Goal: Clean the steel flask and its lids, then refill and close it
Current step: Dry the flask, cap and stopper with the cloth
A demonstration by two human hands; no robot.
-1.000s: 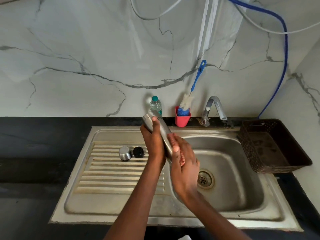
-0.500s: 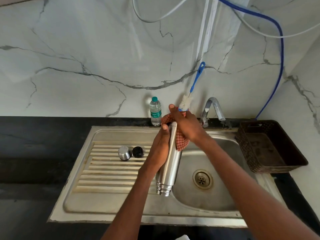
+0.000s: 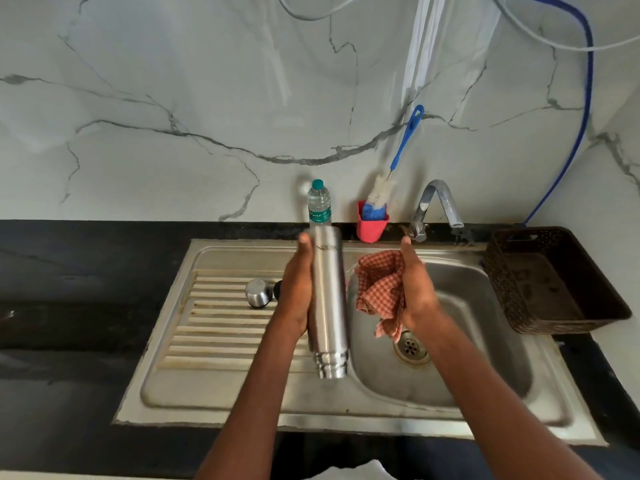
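Left hand point(image 3: 294, 292) gripped steel flask point(image 3: 329, 299), frame centre, over sink point(image 3: 485, 341) edge | right hand point(image 3: 415, 292) clutched checked cloth point(image 3: 377, 289) just beside flask, apart | steel lid point(image 3: 258, 292) and black lid point(image 3: 277, 289) lay centre-left on drainboard | judged: exterior wiping underway; refilling from water bottle point(image 3: 319, 206) and closing outstanding.

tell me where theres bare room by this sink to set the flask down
The ribbed drainboard is bare in front of the steel lid and black lid. The black counter to its left is bare too. The back ledge is crowded: water bottle, red cup with brush, tap. The brown basket fills the right side.
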